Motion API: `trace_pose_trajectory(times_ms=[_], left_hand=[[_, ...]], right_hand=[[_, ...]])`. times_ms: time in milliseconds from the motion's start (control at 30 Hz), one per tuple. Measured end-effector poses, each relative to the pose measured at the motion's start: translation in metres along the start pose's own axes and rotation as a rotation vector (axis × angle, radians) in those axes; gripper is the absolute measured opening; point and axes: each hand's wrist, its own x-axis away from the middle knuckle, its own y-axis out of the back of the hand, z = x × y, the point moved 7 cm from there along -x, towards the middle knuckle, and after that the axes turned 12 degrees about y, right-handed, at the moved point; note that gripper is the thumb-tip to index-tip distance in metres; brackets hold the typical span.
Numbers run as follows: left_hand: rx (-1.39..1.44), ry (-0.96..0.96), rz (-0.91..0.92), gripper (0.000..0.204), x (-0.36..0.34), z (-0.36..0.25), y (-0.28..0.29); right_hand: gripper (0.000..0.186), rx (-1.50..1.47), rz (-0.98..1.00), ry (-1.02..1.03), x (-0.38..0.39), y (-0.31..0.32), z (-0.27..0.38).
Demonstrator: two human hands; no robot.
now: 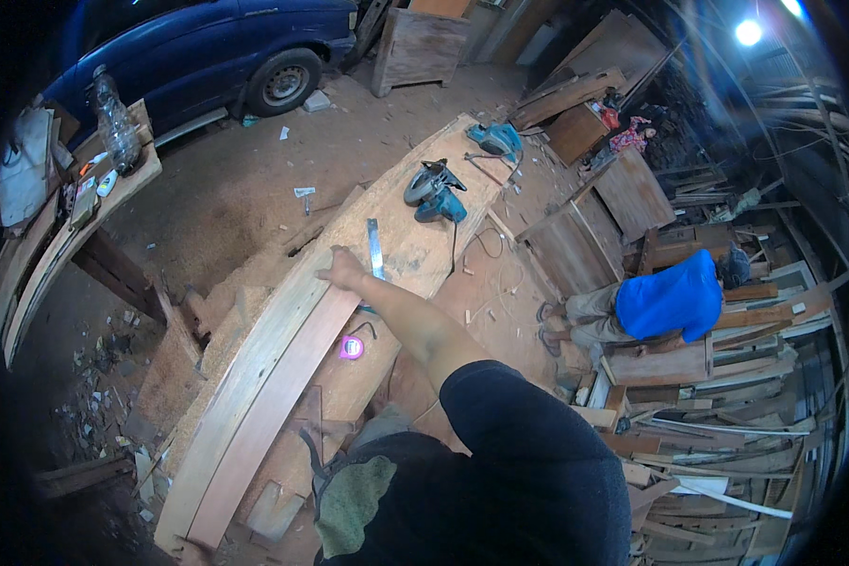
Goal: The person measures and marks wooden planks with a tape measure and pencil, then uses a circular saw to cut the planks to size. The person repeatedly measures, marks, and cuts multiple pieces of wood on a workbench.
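Observation:
Two long planks, a pale yellowish board [255,363] and a pinkish board [283,396], lie side by side along the workbench [401,241]. My right hand [346,270] grips across their far end, thumb and fingers at the edges. At the near end, by the lower rim, my left hand [194,554] holds the boards' end; only part of it shows. A flat metal ruler [375,250] lies just past my right hand. Close to the pinkish board is a pink tape measure [351,347].
A teal circular saw [436,193] and a teal power planer [496,141] stand on the bench's far part. A co-worker in a blue shirt [670,294] bends over among stacked lumber at right. A side bench [75,231] and a blue vehicle [198,52] are at left.

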Motion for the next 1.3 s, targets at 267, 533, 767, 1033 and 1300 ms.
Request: trace_pose_trajectory(times_ms=[267, 533, 767, 1033, 1300], left_hand=[[-0.12, -0.08, -0.08, 0.036, -0.043, 0.03, 0.022], [-0.165, 0.07, -0.166, 0.045, -0.047, 0.041, 0.04], [0.121, 0.071, 0.102, 0.052, -0.035, 0.037, 0.049], [0.071, 0.104, 0.103, 0.073, -0.056, 0.053, 0.05], [0.093, 0.202, 0.027, 0.07, -0.071, 0.083, 0.042]], right_hand=[[0.09, 0.034, -0.007, 0.019, 0.001, 0.0, -0.002], [0.093, 0.009, 0.105, -0.003, 0.007, 0.003, 0.018], [0.095, 0.02, 0.11, 0.017, 0.011, -0.006, 0.019], [0.091, 0.026, 0.101, -0.043, 0.017, 0.003, 0.02], [0.092, 0.113, 0.144, -0.103, 0.023, 0.002, 0.022]])
